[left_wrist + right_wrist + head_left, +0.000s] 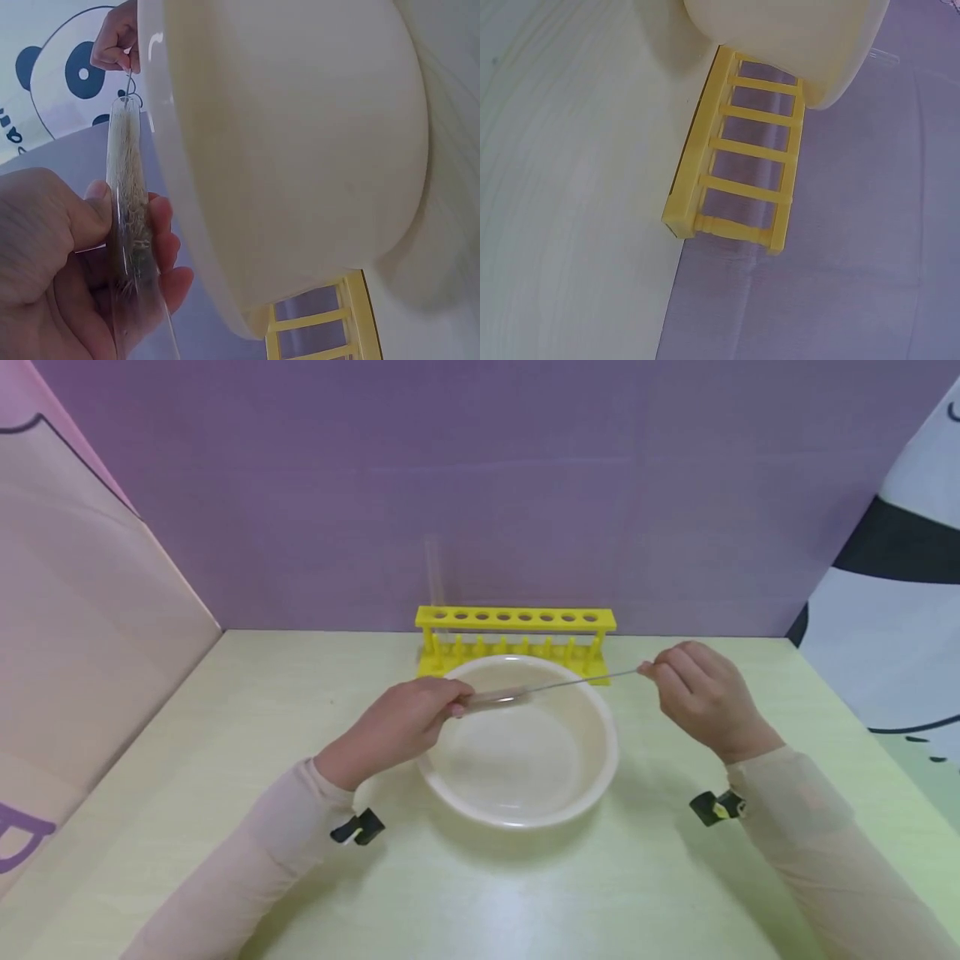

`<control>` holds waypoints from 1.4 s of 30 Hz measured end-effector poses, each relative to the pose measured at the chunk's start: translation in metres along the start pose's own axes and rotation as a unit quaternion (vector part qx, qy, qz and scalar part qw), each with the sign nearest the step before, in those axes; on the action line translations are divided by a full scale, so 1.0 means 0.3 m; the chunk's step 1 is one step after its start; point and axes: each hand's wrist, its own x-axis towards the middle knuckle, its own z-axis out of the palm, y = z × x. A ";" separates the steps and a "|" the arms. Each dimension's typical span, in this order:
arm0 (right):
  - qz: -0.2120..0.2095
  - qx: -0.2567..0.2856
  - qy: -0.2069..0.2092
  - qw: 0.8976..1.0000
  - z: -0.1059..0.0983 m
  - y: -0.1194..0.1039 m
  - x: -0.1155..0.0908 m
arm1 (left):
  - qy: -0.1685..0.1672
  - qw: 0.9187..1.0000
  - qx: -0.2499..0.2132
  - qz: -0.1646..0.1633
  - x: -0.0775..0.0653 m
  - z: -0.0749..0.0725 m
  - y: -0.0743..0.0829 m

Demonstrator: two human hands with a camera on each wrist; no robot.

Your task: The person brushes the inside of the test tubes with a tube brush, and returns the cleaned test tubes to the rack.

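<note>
My left hand [397, 722] grips a clear glass test tube [133, 217], thumb on one side and fingers on the other. The tube lies nearly level over the white basin [517, 817], its mouth toward the right. Inside it sits a test tube brush [129, 169] with pale bristles, darker near the end. From the mouth its thin wire handle runs to my right hand [701, 697], which pinches the wire beyond the basin's right side. In the right wrist view neither the hand nor the brush appears.
Behind the basin stands a yellow test tube rack [517, 618] with holes and pegs. Another clear tube [435, 572] rises from its left end. A purple backdrop [510, 510] closes off the far edge of the pale table [300, 685].
</note>
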 end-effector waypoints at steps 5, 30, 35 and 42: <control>-0.001 -0.003 -0.010 1.000 -0.009 0.006 -0.009 | 0.000 1.000 0.001 0.003 -0.007 -0.001 -0.007; 0.006 0.003 -0.001 1.000 -0.030 0.007 -0.027 | 0.013 1.000 0.002 0.012 -0.040 -0.002 -0.040; 0.008 -0.003 0.010 1.000 -0.038 0.003 -0.023 | 0.015 1.000 0.004 0.016 -0.047 -0.007 -0.045; 0.010 -0.002 0.009 1.000 -0.050 0.001 -0.026 | 0.007 1.000 -0.002 0.005 -0.057 -0.012 -0.060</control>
